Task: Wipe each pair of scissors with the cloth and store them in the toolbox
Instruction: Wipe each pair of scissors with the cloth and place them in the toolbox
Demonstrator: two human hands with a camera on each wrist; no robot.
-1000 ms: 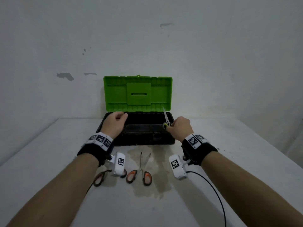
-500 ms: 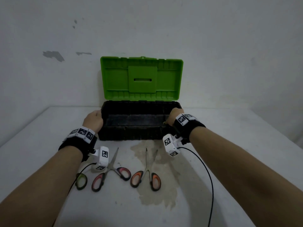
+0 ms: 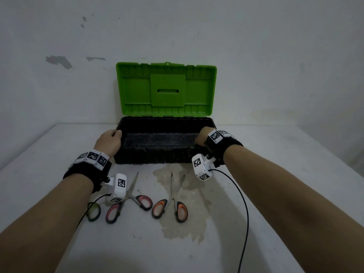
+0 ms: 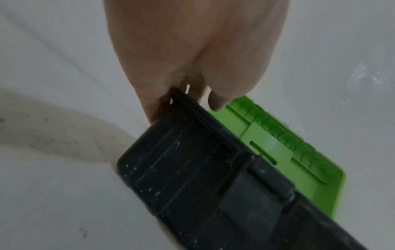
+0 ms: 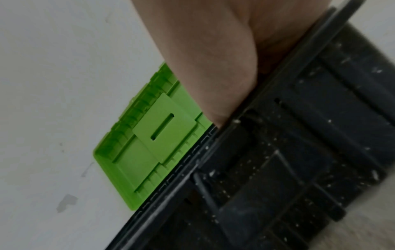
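The toolbox (image 3: 153, 156) has a black base and stands with its green lid (image 3: 167, 89) raised against the wall. My left hand (image 3: 109, 139) grips the box's left end wall (image 4: 203, 177), thumb inside and fingers outside. My right hand (image 3: 201, 137) reaches down into the right end of the box (image 5: 299, 152), where the rim hides its fingers and anything in them. Three pairs of scissors lie on the table in front. These are a red-handled pair (image 3: 130, 201), an orange-handled pair (image 3: 171, 205), and a green-handled pair (image 3: 94, 210) mostly under my left wrist.
The white table (image 3: 275, 194) meets a white wall just behind the toolbox. A pale brownish stain (image 3: 183, 219) spreads under the orange-handled scissors. A black cable (image 3: 244, 213) runs from my right wrist toward the near edge.
One second ago my right hand held scissors above the box's right end; it has since dropped inside the box and they are out of sight. My left hand shifted to the left end wall.
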